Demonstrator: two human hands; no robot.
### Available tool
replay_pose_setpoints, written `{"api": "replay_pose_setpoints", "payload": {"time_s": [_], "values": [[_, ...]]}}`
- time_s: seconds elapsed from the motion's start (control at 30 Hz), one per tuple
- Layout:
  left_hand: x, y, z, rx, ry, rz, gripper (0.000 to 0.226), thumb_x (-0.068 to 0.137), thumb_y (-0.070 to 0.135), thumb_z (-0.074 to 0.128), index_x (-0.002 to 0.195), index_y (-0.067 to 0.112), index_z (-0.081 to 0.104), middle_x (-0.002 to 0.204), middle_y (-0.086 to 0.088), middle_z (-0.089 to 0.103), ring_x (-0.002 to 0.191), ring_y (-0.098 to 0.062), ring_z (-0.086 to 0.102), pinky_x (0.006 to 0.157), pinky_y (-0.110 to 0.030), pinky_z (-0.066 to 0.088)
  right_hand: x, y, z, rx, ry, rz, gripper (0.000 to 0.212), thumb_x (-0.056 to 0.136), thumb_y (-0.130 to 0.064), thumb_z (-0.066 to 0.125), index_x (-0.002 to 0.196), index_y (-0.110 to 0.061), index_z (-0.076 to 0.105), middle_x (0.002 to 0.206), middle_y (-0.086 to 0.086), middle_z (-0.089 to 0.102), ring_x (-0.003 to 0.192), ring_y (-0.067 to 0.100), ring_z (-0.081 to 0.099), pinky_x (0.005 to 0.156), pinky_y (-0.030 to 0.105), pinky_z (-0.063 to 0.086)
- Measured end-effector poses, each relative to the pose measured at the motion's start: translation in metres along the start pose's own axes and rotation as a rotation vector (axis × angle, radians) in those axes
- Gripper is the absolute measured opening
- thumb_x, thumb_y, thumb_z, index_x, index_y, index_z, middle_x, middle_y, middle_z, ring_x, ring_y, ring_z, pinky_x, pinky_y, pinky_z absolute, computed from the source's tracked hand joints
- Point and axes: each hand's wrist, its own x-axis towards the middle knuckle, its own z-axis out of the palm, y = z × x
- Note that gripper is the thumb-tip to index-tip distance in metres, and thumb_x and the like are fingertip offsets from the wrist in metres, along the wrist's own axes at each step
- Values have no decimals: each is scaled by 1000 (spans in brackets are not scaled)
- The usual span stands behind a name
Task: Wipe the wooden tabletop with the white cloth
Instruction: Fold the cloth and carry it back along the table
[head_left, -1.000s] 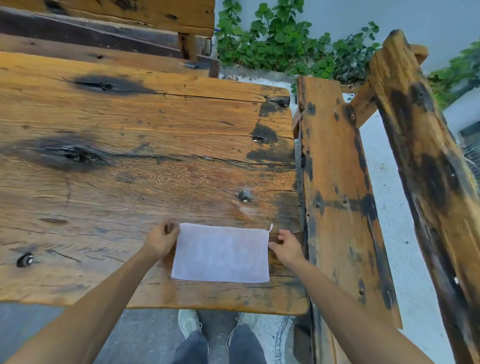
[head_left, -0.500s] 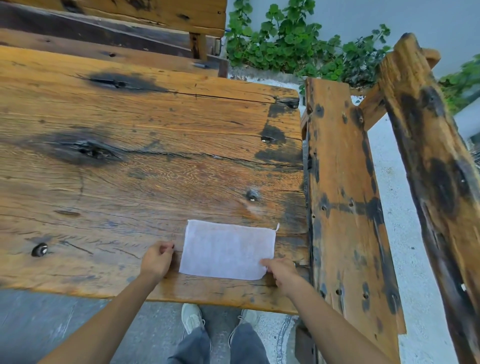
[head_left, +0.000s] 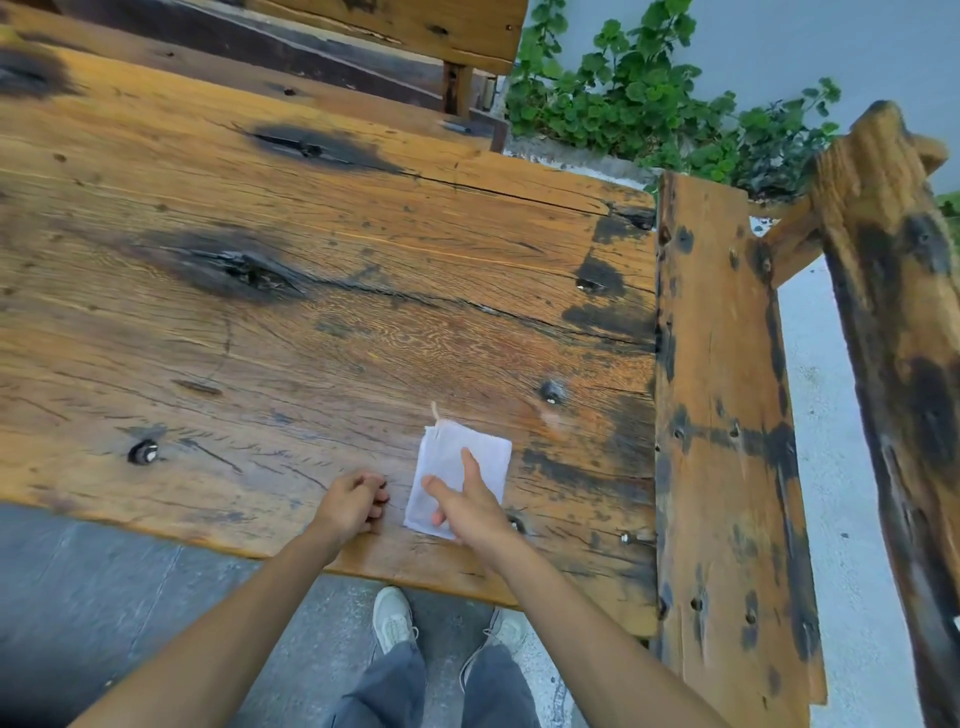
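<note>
- Soft, even daylight; no hard shadows or glare.
- Wide-angle lens bends the surface (head_left: 260, 322) toward the edges.
- Slight motion blur throughout.

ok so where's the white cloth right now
In the head view the white cloth lies folded on the wooden tabletop near its front edge, right of centre, under the right hand, with the left hand just beside it.
</note>
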Motion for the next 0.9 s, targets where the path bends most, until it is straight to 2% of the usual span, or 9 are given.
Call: {"api": "replay_pose_setpoints", "payload": {"time_s": [0.1, 0.2, 0.3, 0.4, 0.5, 0.6, 0.77, 0.83, 0.9], "values": [[4, -8, -9, 65, 16, -6, 19, 102, 19, 48, 94, 9, 63, 77, -4, 61, 55, -17, 48, 53, -25, 36, 8, 6, 15, -161, 90, 47, 48, 97, -47, 50, 140, -24, 49, 106, 4, 72, 91, 18, 65, 87, 36, 51], [3, -11, -11, 197, -11, 77, 24, 99, 20, 53, 92, 2, 67, 75, -10, 66, 63, -22, 56, 61, -32, 46, 9, 24, 6, -271, 248, 23, 21, 98, -33, 52, 106, -20, 67, 108, 1, 68, 102, 22, 62, 90, 32, 50], [0, -11, -3, 342, -58, 168, 15, 96, 20, 58, 91, 9, 67, 79, -8, 69, 77, -26, 63, 76, -39, 53, 5, 39, -8, -275, 392, 58, 20, 95, -25, 57, 110, -16, 68, 106, 2, 69, 99, 21, 64, 85, 34, 49], [-4, -5, 12, 393, -78, 203, 9, 95, 25, 61, 97, 16, 63, 94, -3, 67, 91, -23, 63, 80, -34, 50, 7, 46, -21, -220, 465, 114, 11, 95, -23, 58, 100, -13, 60, 92, 10, 70, 81, 25, 65, 70, 38, 50], [-3, 1, 26, 506, -80, 204, 19, 92, 34, 66, 92, 18, 56, 88, 1, 61, 86, -21, 59, 72, -30, 43, 10, 45, -20, 51, 392, 202, 13, 98, -24, 61, 103, -15, 53, 92, 11, 65, 79, 25, 62, 71, 40, 51], [-3, 3, 33, 522, -24, 147, 19, 92, 30, 66, 91, 18, 53, 92, -2, 62, 92, -25, 62, 73, -30, 44, 13, 45, -17, 114, 384, 262, 27, 97, -30, 66, 113, -19, 48, 108, 10, 66, 98, 28, 67, 76, 40, 57], [-8, -6, 33, 431, 41, 116, 22, 89, 21, 69, 76, 19, 51, 84, -1, 62, 86, -24, 60, 74, -33, 47, 8, 43, -20, 78, 330, 228, 14, 93, -26, 68, 84, -16, 63, 96, 8, 73, 80, 19, 64, 69, 32, 48], [-8, -6, 34, 401, 19, 79, 24, 88, 22, 70, 72, 17, 53, 77, -1, 60, 83, -24, 61, 76, -34, 49, 7, 40, -24, 285, 198, 266, 6, 93, -17, 65, 98, -14, 63, 105, 8, 73, 93, 19, 69, 70, 30, 57], [-10, -7, 37, 348, 5, -1, 23, 86, 22, 69, 70, 17, 53, 75, -3, 62, 81, -26, 64, 76, -34, 52, 8, 37, -29, 570, 85, 312, 22, 90, -6, 64, 112, -7, 61, 115, 11, 72, 105, 24, 70, 71, 32, 62]]}}
